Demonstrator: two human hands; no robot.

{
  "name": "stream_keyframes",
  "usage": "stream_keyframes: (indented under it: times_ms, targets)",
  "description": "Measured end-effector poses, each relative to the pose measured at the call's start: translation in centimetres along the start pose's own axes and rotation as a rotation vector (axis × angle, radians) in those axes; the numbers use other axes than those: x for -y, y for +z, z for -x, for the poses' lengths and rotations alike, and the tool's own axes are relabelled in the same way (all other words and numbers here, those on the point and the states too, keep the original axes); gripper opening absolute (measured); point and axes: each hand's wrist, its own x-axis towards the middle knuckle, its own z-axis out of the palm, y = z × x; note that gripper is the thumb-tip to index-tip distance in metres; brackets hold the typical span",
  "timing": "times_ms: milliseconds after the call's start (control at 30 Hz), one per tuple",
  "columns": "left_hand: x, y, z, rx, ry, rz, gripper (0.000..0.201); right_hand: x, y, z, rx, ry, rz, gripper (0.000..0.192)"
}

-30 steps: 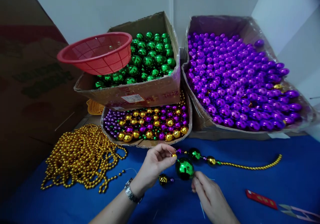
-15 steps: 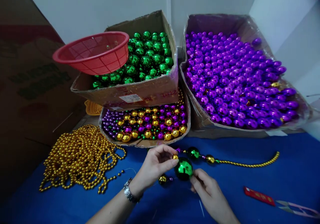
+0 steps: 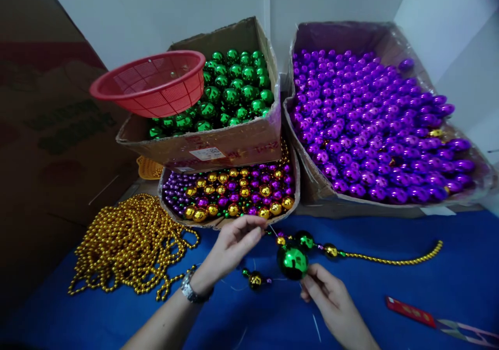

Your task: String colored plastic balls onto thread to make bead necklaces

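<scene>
a large green bead (image 3: 292, 262) is pinched by the right hand (image 3: 331, 303); at ten o'clock, thread is held taut by the left hand (image 3: 230, 248).

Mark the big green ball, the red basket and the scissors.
big green ball (image 3: 292, 263), head view, middle of its shiny front.
red basket (image 3: 150, 82), head view, inner mesh wall.
scissors (image 3: 465, 331), head view, on the pink handles at lower right.
</scene>
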Motion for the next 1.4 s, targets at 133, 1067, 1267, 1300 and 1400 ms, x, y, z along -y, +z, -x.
stream_keyframes:
  times_ms: [133, 1067, 1267, 1300, 1400]
  targets:
    - [0.5, -3.5, -2.2, 0.021, 0.057, -0.579, 0.026, -0.1, -0.2, 0.0, -0.023, 0.027, -0.033, 0.026]
    - [5.2, -5.8, -8.3, 0.254, 0.008, -1.392, 0.024, -0.2, -0.3, -0.2, -0.026, 0.003, -0.007, 0.024]
    - [5.3, -5.3, -8.2, 0.261, -0.004, -1.433, 0.024, 0.1, -0.2, 0.0, -0.025, 0.01, 0.0, 0.023]
    - [5.2, -5.3, -8.2, 0.264, -0.001, -1.432, 0.025, 0.0, -0.2, 0.0, -0.026, 0.013, 0.004, 0.024]
    - [5.0, -5.2, -8.0, 0.278, 0.015, -1.416, 0.025, -0.1, -0.2, 0.1, -0.029, 0.016, 0.014, 0.024]
